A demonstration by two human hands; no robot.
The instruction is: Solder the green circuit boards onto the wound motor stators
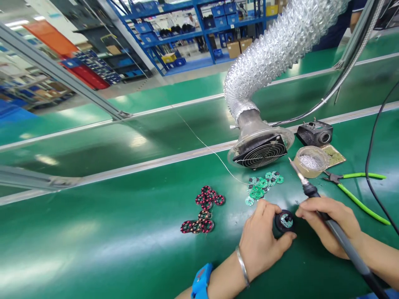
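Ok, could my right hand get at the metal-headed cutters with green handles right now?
Probably not straight away: your right hand is holding the grey-and-black soldering iron. The cutters look close by, though a thin black cable crosses one green handle.

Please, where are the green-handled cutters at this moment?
In the head view, the green-handled cutters lie on the green bench at the right, just beyond the right hand, their tips beside the round tub.

Soldering iron (pixel 340 237) right of workpiece (pixel 286 221), left of pliers (pixel 334 178)
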